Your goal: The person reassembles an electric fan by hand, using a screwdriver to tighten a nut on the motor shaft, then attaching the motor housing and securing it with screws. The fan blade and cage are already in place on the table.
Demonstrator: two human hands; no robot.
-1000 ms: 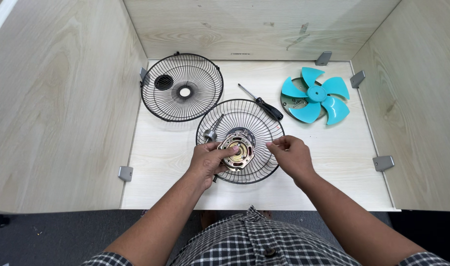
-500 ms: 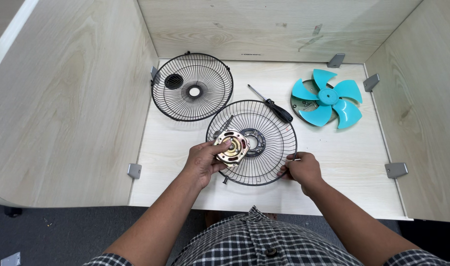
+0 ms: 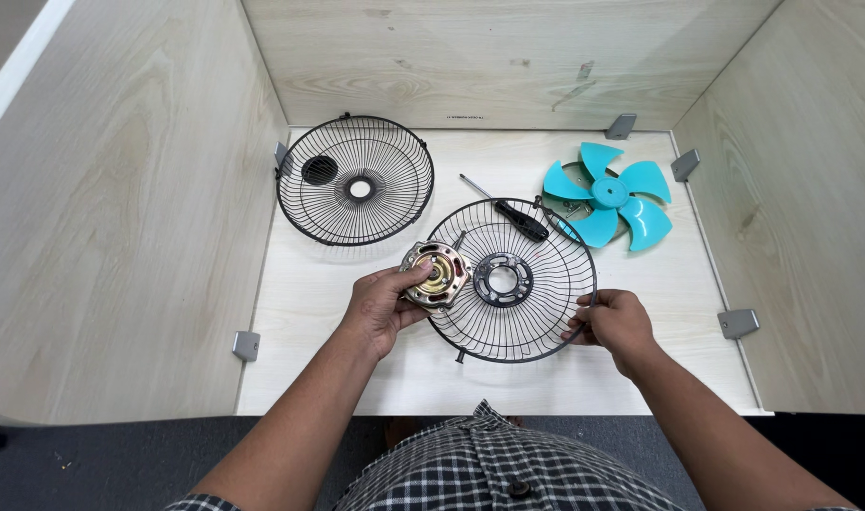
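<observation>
Fingers of your left hand (image 3: 383, 305) grasp the round brass-coloured motor (image 3: 435, 274) at the left rim of the rear fan guard (image 3: 510, 280); your right hand (image 3: 618, 322) pinches that guard's right rim. Keep the guard pinned flat and the motor level, clear of the screwdriver (image 3: 510, 213) lying across the guard's far edge.

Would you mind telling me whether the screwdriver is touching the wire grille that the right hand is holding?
Touching. In the head view the screwdriver lies with its black handle across the upper rim of the wire grille, whose right edge the right hand grips.
</observation>
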